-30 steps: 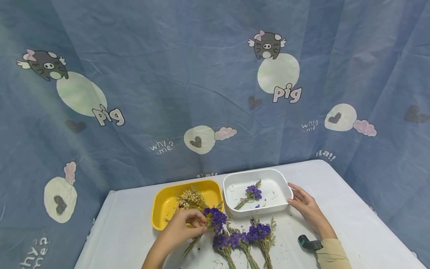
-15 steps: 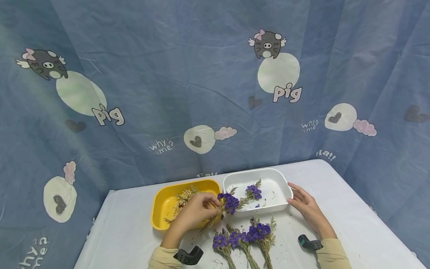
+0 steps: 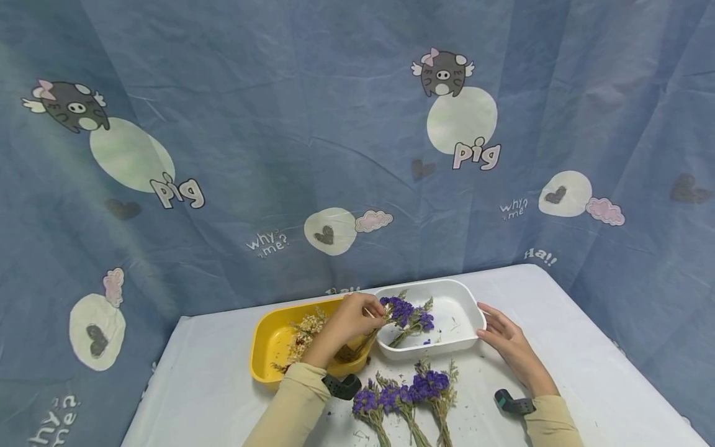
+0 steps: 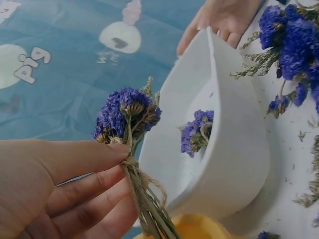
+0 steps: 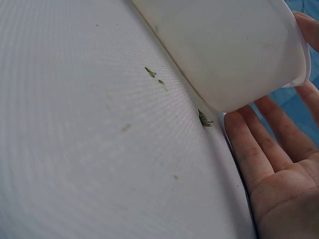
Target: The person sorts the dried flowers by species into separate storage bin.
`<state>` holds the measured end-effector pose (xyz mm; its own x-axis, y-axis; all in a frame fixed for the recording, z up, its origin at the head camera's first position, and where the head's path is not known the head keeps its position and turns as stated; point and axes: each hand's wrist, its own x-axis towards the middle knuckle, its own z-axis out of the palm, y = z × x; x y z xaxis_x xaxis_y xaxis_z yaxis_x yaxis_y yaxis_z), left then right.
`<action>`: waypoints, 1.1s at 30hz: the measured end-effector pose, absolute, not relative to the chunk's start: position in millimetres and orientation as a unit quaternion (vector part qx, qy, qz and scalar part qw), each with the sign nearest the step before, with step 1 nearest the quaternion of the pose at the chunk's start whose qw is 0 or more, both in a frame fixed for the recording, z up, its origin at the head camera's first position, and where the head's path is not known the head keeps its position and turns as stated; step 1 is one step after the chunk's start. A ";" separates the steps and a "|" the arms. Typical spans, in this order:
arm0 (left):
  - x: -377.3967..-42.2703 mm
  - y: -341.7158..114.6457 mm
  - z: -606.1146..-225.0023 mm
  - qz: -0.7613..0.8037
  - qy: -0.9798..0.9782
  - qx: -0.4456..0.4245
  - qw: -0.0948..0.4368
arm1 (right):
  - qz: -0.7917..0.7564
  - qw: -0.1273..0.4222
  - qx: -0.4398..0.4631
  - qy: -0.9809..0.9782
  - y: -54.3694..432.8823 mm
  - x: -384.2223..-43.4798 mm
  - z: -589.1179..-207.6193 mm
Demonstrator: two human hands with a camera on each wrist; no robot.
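Note:
In the head view my left hand (image 3: 353, 318) is over the near left end of the white tray (image 3: 385, 352). Its thumb and fingers pinch a small bouquet of dried purple flowers (image 4: 122, 112) at the twine-tied neck, blossoms pointing over the tray and stems (image 4: 149, 201) trailing toward the yellow tray. A second purple bouquet (image 3: 424, 321) lies inside the white tray, beside the held one. At the tray's right end, my right hand (image 3: 514, 347) touches the rim and outer wall with fairly straight fingers (image 5: 246, 144).
The yellow tray (image 3: 262, 347), left of the white one, holds cream dried flowers (image 3: 307, 332). Several purple bouquets (image 3: 399, 397) lie on the white tablecloth (image 3: 603, 372) in front. Plant crumbs are scattered about. A blue printed curtain (image 3: 335, 124) hangs behind the table.
My left hand has carried the purple bouquet up and rightward, from in front of the yellow tray to over the white tray. My right hand stays at the white tray's end.

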<state>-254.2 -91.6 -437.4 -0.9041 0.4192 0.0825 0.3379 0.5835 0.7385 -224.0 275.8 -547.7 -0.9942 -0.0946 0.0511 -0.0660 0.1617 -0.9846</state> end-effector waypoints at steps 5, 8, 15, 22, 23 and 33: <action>-267.0 -75.6 -432.5 0.394 0.893 0.202 0.082 | -0.646 0.012 -0.054 0.762 276.5 -224.2 -547.6; -274.7 -65.6 -430.7 0.383 0.898 0.202 0.083 | -0.648 0.011 -0.049 0.760 276.8 -224.4 -548.1; -289.0 -50.4 -434.5 0.375 0.906 0.179 0.085 | -0.648 0.015 -0.045 0.760 276.8 -225.4 -549.0; -298.4 -40.7 -434.7 0.372 0.909 0.173 0.076 | -0.651 0.016 -0.046 0.758 277.5 -226.4 -550.3; -298.5 -38.9 -434.1 0.373 0.909 0.172 0.078 | -0.651 0.016 -0.046 0.757 277.5 -226.5 -550.5; -295.4 -25.2 -442.9 0.353 0.917 0.169 0.073 | -0.651 0.012 -0.052 0.757 276.5 -226.7 -550.1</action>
